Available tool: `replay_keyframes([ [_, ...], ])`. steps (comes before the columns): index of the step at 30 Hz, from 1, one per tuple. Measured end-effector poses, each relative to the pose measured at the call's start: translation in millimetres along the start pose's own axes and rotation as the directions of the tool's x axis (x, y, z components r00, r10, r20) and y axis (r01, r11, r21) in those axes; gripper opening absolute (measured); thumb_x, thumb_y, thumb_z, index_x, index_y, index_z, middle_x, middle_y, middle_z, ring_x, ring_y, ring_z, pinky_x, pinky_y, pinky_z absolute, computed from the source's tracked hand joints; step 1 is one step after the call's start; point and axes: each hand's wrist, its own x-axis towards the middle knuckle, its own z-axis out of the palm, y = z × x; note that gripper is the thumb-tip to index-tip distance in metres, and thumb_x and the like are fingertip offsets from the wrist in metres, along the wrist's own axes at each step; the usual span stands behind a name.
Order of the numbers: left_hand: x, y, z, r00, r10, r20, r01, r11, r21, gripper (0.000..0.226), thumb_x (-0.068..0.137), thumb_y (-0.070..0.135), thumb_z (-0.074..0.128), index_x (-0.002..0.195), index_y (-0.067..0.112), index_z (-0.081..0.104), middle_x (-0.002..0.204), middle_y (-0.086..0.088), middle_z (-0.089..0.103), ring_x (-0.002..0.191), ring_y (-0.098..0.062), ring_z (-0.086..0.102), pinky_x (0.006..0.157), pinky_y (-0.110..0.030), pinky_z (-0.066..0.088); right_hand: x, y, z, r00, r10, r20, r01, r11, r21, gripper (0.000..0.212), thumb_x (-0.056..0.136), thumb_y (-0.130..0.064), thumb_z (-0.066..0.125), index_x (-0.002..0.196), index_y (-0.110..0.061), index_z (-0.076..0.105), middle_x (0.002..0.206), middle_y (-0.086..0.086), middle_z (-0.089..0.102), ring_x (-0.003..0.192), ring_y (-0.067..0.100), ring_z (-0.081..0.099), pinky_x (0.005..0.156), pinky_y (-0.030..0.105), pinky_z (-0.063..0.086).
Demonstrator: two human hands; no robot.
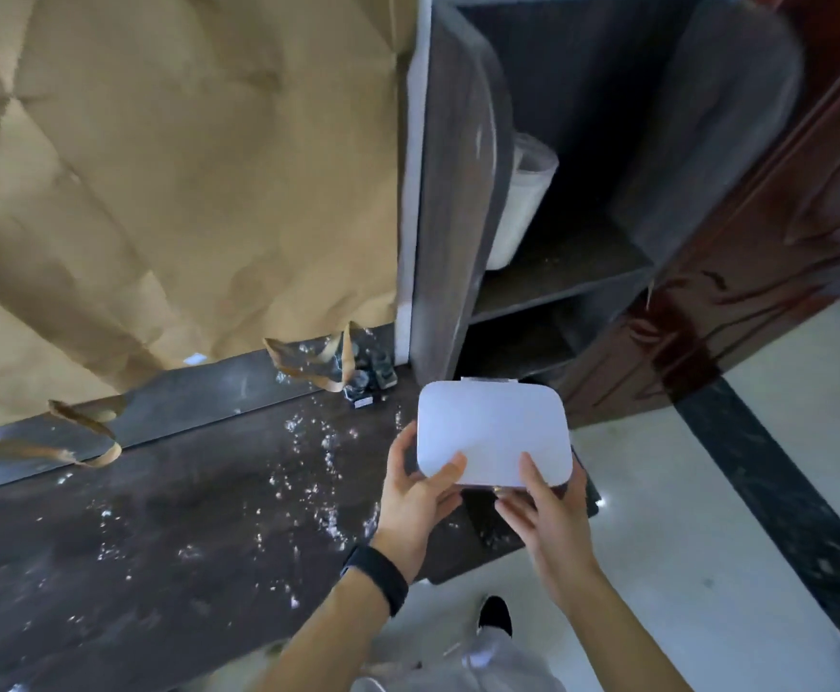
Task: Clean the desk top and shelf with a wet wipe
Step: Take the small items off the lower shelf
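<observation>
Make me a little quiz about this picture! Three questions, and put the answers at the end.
1. True or false: the left hand and the right hand both hold the white box.
2. Which wrist wears the black band? A) the left B) the right C) neither
3. Fill in the gap: the shiny bits lie scattered over the dark ____.

Key
1. True: each hand has its thumb on top of the box.
2. A
3. desk top
</observation>
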Motion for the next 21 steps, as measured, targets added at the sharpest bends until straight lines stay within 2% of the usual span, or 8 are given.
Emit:
replay_keyframes([
  [2,4,-12,36,1.0,0.02,-0.013,-0.019,0.998,0.061,0.059,0.085,0.022,0.076,0.13,0.042,0.044,0.111,0.003,0.071,0.102,-0.018,0.07,0.088,-0.034,0.056,17,-15,-22,1.0,-0.008,0.003,0.008,1.0,0.02,0.073,0.072,-0.031,0.079,0.137,-0.025,0.046,0.127,0.005,0.061,0.114,0.03,0.064,0.094,0.044,0.056],
  [4,16,-23,60,0.992,0.12,-0.029,-0.105,0.945,0.311,0.066,0.085,0.04,0.074,0.138,0.04,0.036,0.128,0.002,0.063,0.114,-0.013,0.063,0.099,-0.037,0.051,43,-32,-42,1.0,0.004,0.011,-0.004,1.0,0.02,0.059,0.081,-0.023,0.077,0.134,-0.023,0.05,0.127,0.005,0.062,0.116,0.028,0.062,0.092,0.041,0.057],
  [6,31,-26,73,0.941,0.318,-0.116,-0.172,0.746,0.644,0.071,0.086,0.048,0.068,0.146,0.033,0.032,0.15,-0.002,0.04,0.137,-0.018,0.04,0.112,-0.044,0.037,77,-46,-58,0.999,0.021,0.031,-0.021,1.0,0.006,0.045,0.087,-0.015,0.074,0.127,-0.025,0.054,0.126,0.003,0.062,0.116,0.025,0.061,0.089,0.04,0.057],
  [9,37,-6,86,0.647,0.76,-0.07,-0.22,0.273,0.937,0.077,0.086,0.037,0.065,0.151,0.018,0.029,0.161,-0.013,0.012,0.15,-0.03,0.01,0.12,-0.054,0.015,124,-63,-68,0.996,0.061,0.066,-0.061,0.998,-0.006,0.048,0.088,-0.014,0.073,0.13,-0.027,0.054,0.127,0.001,0.059,0.116,0.026,0.061,0.079,0.036,0.061],
  [11,36,19,89,0.467,0.881,0.069,-0.182,0.019,0.983,0.088,0.086,0.034,0.063,0.155,0.014,0.013,0.162,-0.013,0.002,0.152,-0.029,0.002,0.12,-0.053,0.004,151,-72,-63,0.993,0.081,0.087,-0.077,0.996,-0.05,0.054,0.088,-0.016,0.074,0.136,-0.026,0.05,0.13,0.003,0.055,0.114,0.028,0.061,0.075,0.034,0.062],
  [13,41,50,87,0.366,0.904,0.219,-0.082,-0.203,0.976,0.089,0.091,0.033,0.057,0.156,0.015,-0.001,0.162,-0.01,-0.005,0.151,-0.023,-0.008,0.119,-0.052,-0.003,170,-77,-47,0.988,0.073,0.138,-0.064,0.995,-0.071,0.054,0.088,-0.013,0.074,0.136,-0.023,0.05,0.128,0.005,0.056,0.112,0.026,0.062,0.074,0.033,0.063],
  [17,52,91,94,0.363,0.819,0.445,0.094,-0.507,0.857,0.083,0.097,0.03,0.05,0.155,0.013,-0.008,0.162,-0.005,-0.002,0.151,-0.016,-0.006,0.119,-0.052,0.002,195,-78,-13,0.976,0.098,0.196,-0.078,0.991,-0.105,0.051,0.088,-0.014,0.074,0.133,-0.022,0.051,0.113,0.003,0.063,0.105,0.029,0.068,0.078,0.037,0.062],
  [21,59,89,101,0.387,0.822,0.418,0.124,-0.495,0.86,0.085,0.096,0.029,0.049,0.154,0.01,-0.01,0.162,-0.006,-0.002,0.15,-0.019,-0.004,0.12,-0.049,0.003,218,-74,4,0.981,0.104,0.162,-0.008,0.863,-0.505,0.066,0.083,-0.054,0.072,0.133,-0.025,0.041,0.095,0.009,0.074,0.066,0.017,0.073,0.077,0.043,0.063],
])
